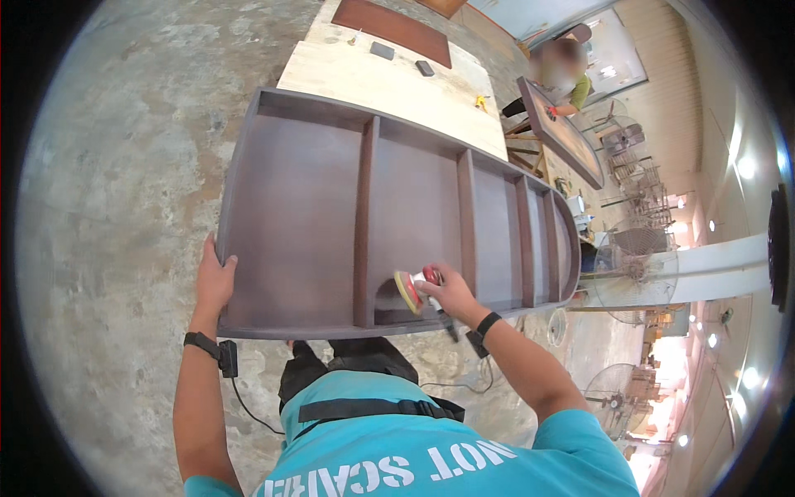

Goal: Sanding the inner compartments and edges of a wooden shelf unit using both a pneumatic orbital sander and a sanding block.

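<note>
A dark brown wooden shelf unit with a rounded right end lies on its back before me, its shelves dividing it into several compartments. My left hand grips its left edge near the front corner, the thumb showing over the rim. In my right hand is a red and white orbital sander with a yellowish pad. The sander is tilted on edge in the second compartment from the left, close to the front side; I cannot tell whether its pad touches wood. A darker patch shows on the panel beside it.
Behind the unit, a pale plywood table carries a reddish-brown panel, small dark blocks and a yellow tool. A co-worker handles a framed panel at the far right. Large fans stand at right; a cable hangs near my left wrist.
</note>
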Tool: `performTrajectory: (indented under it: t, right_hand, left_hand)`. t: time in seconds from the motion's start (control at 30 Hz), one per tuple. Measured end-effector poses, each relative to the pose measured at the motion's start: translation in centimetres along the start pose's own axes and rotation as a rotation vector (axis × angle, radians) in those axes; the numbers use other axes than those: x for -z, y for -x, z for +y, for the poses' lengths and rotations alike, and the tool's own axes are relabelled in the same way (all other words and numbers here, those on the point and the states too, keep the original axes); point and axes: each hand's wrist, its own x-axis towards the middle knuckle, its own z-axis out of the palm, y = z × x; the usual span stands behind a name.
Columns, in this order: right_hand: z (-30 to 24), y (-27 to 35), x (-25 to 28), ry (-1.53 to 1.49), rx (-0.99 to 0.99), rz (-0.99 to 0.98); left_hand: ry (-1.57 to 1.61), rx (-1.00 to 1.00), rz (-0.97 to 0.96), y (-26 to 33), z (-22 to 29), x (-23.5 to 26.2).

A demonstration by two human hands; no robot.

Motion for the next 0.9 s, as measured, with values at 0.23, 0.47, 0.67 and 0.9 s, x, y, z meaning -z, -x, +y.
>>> performTrajectory:
  t: [0.23, 0.47, 0.67, 0.9]
  right_hand:
    - [-2.3, 1.0, -5.4, -0.99, -0.412, -0.276]
    - [-3.9, -3.2, -3.9, -1.0, -0.427, -0.26]
    - [-7.6, -16.5, -0.4, -1.01, -0.302, -0.105]
    - [-11.4, -33.1, 4.6, -0.992, -0.151, -0.005]
  left_hand:
    - [-0.033, 0.097, -0.058, -0.3, 2.3, -0.2]
    - [0.011, 0.011, -0.014, -0.8, 1.3, -0.9]
    - [-0.065, 0.082, 0.008, -0.4, 2.6, -0.4]
    - [-0.181, 0.146, 0.021, -0.1, 3.7, 0.0]
